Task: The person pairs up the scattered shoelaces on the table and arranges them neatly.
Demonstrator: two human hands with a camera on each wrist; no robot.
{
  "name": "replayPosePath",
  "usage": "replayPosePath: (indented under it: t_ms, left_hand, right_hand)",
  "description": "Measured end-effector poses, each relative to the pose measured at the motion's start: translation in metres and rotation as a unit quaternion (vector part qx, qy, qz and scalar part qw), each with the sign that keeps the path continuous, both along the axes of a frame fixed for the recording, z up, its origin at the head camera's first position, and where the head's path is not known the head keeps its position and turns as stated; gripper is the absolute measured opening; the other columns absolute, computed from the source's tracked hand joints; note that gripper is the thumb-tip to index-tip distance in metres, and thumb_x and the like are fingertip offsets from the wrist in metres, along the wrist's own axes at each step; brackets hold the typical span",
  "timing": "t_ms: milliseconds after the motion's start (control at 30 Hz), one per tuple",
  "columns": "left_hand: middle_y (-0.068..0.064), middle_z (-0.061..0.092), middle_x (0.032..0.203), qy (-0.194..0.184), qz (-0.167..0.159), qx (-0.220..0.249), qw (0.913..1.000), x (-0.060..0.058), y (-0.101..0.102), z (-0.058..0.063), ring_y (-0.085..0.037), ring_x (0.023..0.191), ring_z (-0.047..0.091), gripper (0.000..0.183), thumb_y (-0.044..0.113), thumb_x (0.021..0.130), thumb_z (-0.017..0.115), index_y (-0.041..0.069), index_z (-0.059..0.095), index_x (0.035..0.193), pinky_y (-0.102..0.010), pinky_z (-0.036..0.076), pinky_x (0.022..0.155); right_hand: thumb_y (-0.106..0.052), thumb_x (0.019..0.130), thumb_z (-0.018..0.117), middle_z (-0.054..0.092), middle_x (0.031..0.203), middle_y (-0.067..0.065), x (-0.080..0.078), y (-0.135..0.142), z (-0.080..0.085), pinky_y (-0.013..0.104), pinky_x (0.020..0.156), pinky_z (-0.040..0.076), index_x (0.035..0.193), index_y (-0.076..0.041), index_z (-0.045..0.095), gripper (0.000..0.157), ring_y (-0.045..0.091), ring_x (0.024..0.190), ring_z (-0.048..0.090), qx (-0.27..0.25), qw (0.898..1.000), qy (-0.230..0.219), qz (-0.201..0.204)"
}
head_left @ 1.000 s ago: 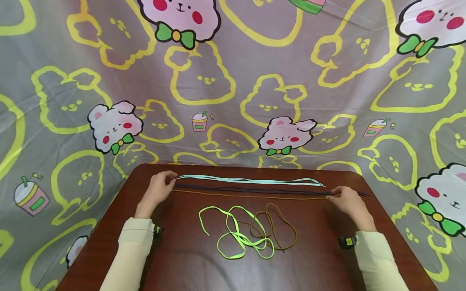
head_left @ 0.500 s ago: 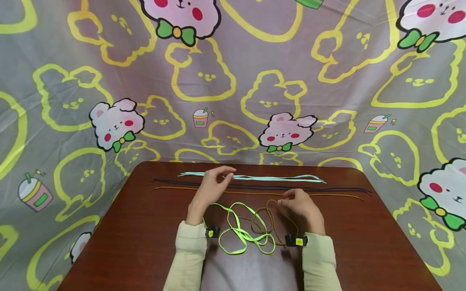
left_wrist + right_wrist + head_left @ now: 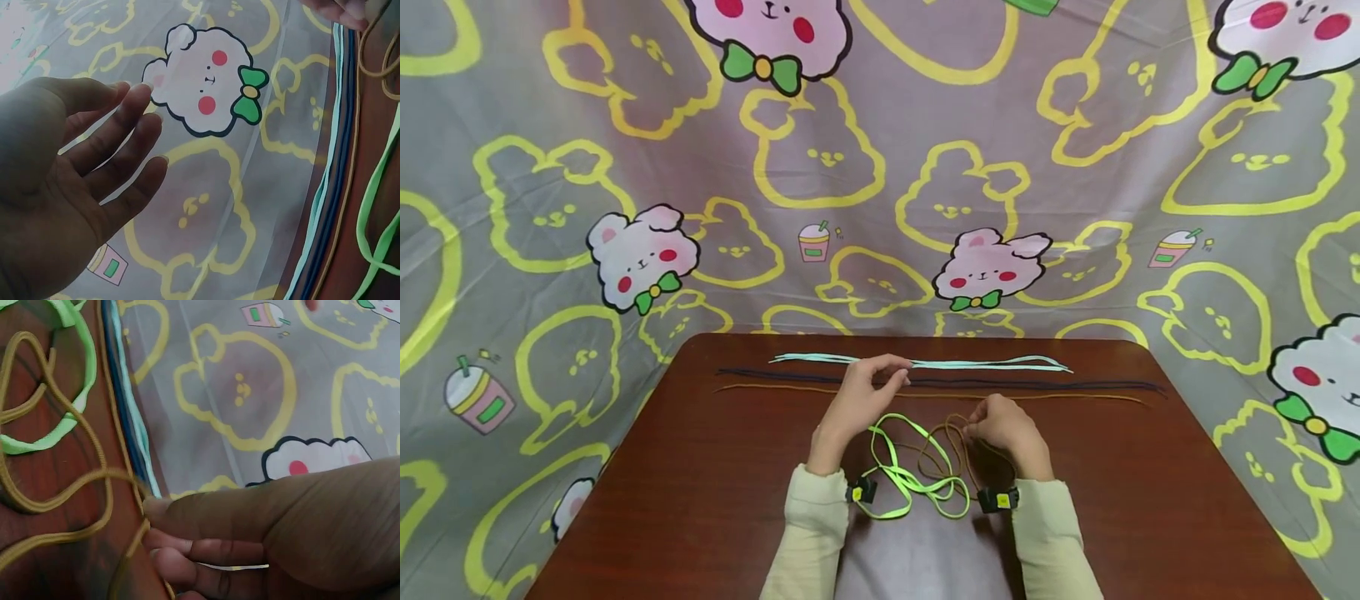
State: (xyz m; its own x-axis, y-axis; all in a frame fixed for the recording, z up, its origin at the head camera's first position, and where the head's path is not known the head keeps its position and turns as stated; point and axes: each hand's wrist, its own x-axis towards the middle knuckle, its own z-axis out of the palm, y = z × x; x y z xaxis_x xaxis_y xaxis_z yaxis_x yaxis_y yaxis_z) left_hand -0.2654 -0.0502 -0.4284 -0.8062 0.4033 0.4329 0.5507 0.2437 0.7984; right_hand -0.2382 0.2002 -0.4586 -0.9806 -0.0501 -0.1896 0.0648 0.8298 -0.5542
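My right hand (image 3: 1009,432) pinches the looped brown shoelace (image 3: 47,505) between thumb and fingertips, a strand meeting the thumb tip in the right wrist view. The rest of that lace lies in loose curves on the table. Held over the table, my left hand (image 3: 857,402) has relaxed, slightly bent fingers with nothing between them. Below and beside it, the neon green shoelace (image 3: 89,353) lies tangled, overlapping the brown loops; my left wrist hides part of it.
Farther back, light blue laces (image 3: 977,365), dark blue laces (image 3: 345,69) and a second brown lace (image 3: 357,81) lie stretched side by side across the brown table (image 3: 685,467). A cartoon-printed curtain (image 3: 880,125) rises behind the table's back edge.
Both hands have come inward from the ends of the straight laces. My right hand now pinches the looped brown lace; my left hand has moved right, above the green one.
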Motion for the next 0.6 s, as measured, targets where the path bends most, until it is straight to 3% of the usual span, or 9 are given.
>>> replayPosePath:
  t_ms: [200, 367, 600]
  left_hand:
    - [-0.003, 0.067, 0.089, 0.009, -0.008, -0.001, 0.9999, 0.001, 0.003, 0.003, -0.010, 0.082, 0.063, 0.018, 0.019, 0.095, 0.053, 0.016, 0.065, 0.108, -0.030, 0.051, 0.075]
    - [-0.002, 0.066, 0.090, -0.002, -0.002, -0.007, 1.0000, 0.008, 0.003, 0.013, -0.009, 0.083, 0.063, 0.018, 0.017, 0.096, 0.053, 0.015, 0.065, 0.109, -0.028, 0.051, 0.075]
    - [0.005, 0.066, 0.098, 0.001, -0.004, -0.036, 0.9993, 0.009, 0.008, 0.014, -0.006, 0.088, 0.062, 0.019, 0.023, 0.096, 0.053, 0.019, 0.064, 0.111, -0.025, 0.050, 0.075]
  right_hand:
    - [-0.014, 0.082, 0.066, 0.063, 0.073, 0.001, -0.002, -0.004, 0.002, 0.033, 0.057, 0.044, 0.074, -0.009, 0.069, 0.010, 0.016, 0.062, 0.056, 0.008, 1.000, -0.002, 0.006]
    - [-0.012, 0.082, 0.060, 0.058, 0.067, 0.001, 0.000, -0.002, 0.007, 0.032, 0.054, 0.041, 0.072, -0.008, 0.066, 0.012, 0.016, 0.058, 0.052, 0.009, 1.000, 0.004, 0.006]
    - [-0.012, 0.086, 0.059, 0.055, 0.073, 0.003, 0.005, -0.005, 0.024, 0.030, 0.055, 0.040, 0.081, -0.009, 0.060, 0.005, 0.016, 0.062, 0.050, -0.052, 0.998, 0.038, 0.021]
